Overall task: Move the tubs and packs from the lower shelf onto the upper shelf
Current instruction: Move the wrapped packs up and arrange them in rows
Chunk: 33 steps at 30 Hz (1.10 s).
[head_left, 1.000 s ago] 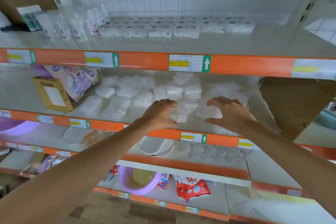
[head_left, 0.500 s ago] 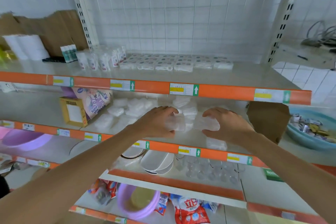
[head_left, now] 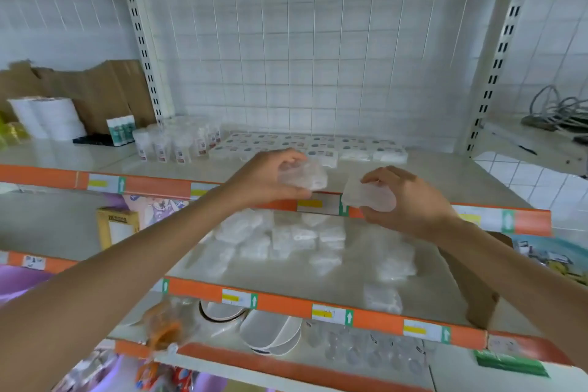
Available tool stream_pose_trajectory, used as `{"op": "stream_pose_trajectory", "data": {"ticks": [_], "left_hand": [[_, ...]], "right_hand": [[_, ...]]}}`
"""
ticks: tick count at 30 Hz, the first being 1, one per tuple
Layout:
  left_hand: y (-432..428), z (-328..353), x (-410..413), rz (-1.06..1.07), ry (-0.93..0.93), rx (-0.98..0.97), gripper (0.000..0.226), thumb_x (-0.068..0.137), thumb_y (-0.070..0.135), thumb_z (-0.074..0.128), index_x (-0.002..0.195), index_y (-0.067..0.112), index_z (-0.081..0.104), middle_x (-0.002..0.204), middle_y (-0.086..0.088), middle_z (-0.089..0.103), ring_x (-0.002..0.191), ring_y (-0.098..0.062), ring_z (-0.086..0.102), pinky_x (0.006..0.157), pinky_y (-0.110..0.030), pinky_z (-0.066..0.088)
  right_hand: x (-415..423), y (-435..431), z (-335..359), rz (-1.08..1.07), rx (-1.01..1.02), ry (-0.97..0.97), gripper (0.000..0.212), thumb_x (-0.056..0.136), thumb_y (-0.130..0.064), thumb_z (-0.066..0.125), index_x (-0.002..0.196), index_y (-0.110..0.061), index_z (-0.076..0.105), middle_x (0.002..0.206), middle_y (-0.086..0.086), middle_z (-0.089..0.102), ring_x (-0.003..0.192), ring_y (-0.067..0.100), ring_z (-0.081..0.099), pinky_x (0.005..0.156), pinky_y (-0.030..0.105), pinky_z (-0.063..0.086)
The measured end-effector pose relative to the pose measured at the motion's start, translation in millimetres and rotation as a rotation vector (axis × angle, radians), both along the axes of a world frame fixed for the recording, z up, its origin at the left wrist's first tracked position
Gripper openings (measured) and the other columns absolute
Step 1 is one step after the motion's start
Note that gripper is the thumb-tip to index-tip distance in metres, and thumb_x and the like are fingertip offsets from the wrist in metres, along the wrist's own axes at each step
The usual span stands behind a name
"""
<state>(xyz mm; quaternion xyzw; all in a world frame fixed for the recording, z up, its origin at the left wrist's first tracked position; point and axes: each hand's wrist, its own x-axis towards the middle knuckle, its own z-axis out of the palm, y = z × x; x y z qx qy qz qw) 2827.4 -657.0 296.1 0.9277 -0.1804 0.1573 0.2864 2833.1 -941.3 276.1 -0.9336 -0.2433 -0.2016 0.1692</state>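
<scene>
Far left, on the upper shelf (head_left: 445, 175): white rolls (head_left: 47, 118) in front of cardboard (head_left: 95, 92), then small bottles (head_left: 121, 130) and a cluster of clear tubs (head_left: 178, 143). Below them, lower left: a yellow box (head_left: 117, 226) standing on the lower shelf (head_left: 286, 277). Just left of centre: left hand (head_left: 264, 180), fingers curled round a clear pack (head_left: 302, 173), raised over the upper shelf's orange front edge. Behind it, centre of the frame: flat packs in rows (head_left: 308, 148) on the upper shelf. Under both hands, mid-frame: loose clear packs (head_left: 286, 242) scattered over the lower shelf. Right of centre: right hand (head_left: 410, 200), closed on a second clear pack (head_left: 369, 197), level with that orange edge and slightly lower than the left. Far right, upper: grey cables (head_left: 560, 111) on a ledge. Lower right: a brown box (head_left: 477, 289) on the lower shelf.
</scene>
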Motion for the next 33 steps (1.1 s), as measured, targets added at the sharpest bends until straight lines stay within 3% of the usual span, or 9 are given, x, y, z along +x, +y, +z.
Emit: {"op": "stream_pose_trajectory", "data": {"ticks": [4, 9, 15, 20, 23, 26, 30, 33], "left_hand": [[3, 12, 45, -0.005, 0.019, -0.096, 0.069, 0.070, 0.047, 0.084, 0.131, 0.032, 0.056, 0.127, 0.013, 0.059, 0.116, -0.002, 0.053, 0.086, -0.014, 0.038], [6, 24, 109, -0.039, 0.022, -0.100, 0.069, 0.070, 0.048, 0.084, 0.131, 0.031, 0.056, 0.127, 0.011, 0.060, 0.117, -0.004, 0.054, 0.083, -0.014, 0.040], [1, 33, 173, -0.089, 0.044, -0.126, 0.073, 0.072, 0.045, 0.084, 0.135, 0.030, 0.052, 0.121, 0.015, 0.053, 0.115, -0.001, 0.049, 0.071, -0.009, 0.041], [-9, 29, 209, -0.123, 0.065, -0.107, 0.075, 0.072, 0.044, 0.085, 0.136, 0.029, 0.050, 0.119, 0.016, 0.051, 0.116, -0.003, 0.048, 0.087, -0.020, 0.037], [-14, 27, 220, -0.147, 0.078, -0.119, 0.075, 0.071, 0.044, 0.085, 0.135, 0.030, 0.050, 0.119, 0.016, 0.052, 0.113, -0.001, 0.047, 0.082, -0.013, 0.035], [-21, 28, 228, -0.159, 0.078, -0.144, 0.075, 0.071, 0.043, 0.085, 0.136, 0.029, 0.050, 0.119, 0.016, 0.053, 0.113, 0.000, 0.048, 0.076, -0.005, 0.032], [-35, 28, 237, -0.184, 0.081, -0.131, 0.077, 0.072, 0.042, 0.085, 0.138, 0.027, 0.048, 0.127, 0.011, 0.056, 0.121, -0.005, 0.050, 0.091, -0.018, 0.038], [-43, 28, 244, -0.176, 0.066, -0.103, 0.078, 0.071, 0.043, 0.085, 0.138, 0.029, 0.047, 0.131, 0.010, 0.056, 0.123, -0.006, 0.049, 0.098, -0.025, 0.040]], "right_hand": [[39, 4, 3, -0.033, 0.022, 0.013, 0.048, 0.077, -0.044, 0.073, 0.121, -0.031, 0.056, 0.121, -0.010, 0.059, 0.113, 0.014, 0.057, 0.089, 0.031, 0.046], [94, 5, 7, -0.059, -0.049, 0.113, 0.053, 0.075, -0.049, 0.073, 0.123, -0.036, 0.052, 0.120, -0.015, 0.056, 0.113, 0.011, 0.056, 0.092, 0.033, 0.047], [128, 24, 9, 0.034, -0.108, 0.188, 0.057, 0.075, -0.047, 0.077, 0.125, -0.035, 0.053, 0.114, -0.019, 0.057, 0.107, 0.001, 0.054, 0.093, 0.023, 0.043], [141, 32, 4, 0.100, -0.067, 0.195, 0.056, 0.074, -0.054, 0.076, 0.123, -0.034, 0.056, 0.108, -0.025, 0.055, 0.102, -0.004, 0.053, 0.089, 0.009, 0.038], [147, 26, 4, 0.173, 0.070, 0.136, 0.049, 0.079, -0.064, 0.060, 0.111, -0.028, 0.065, 0.102, -0.027, 0.061, 0.097, -0.001, 0.059, 0.081, 0.010, 0.042], [158, 21, 15, 0.124, 0.324, 0.049, 0.040, 0.086, -0.057, 0.050, 0.091, -0.022, 0.069, 0.086, -0.012, 0.069, 0.081, 0.007, 0.064, 0.069, 0.023, 0.048], [182, 23, 32, -0.045, 0.575, 0.147, 0.028, 0.096, -0.043, 0.053, 0.093, -0.020, 0.068, 0.082, -0.004, 0.071, 0.078, 0.011, 0.066, 0.072, 0.027, 0.051], [206, 28, 35, -0.094, 0.692, 0.278, 0.025, 0.095, -0.044, 0.056, 0.102, -0.022, 0.066, 0.089, -0.003, 0.071, 0.081, 0.014, 0.067, 0.071, 0.029, 0.050]]}}
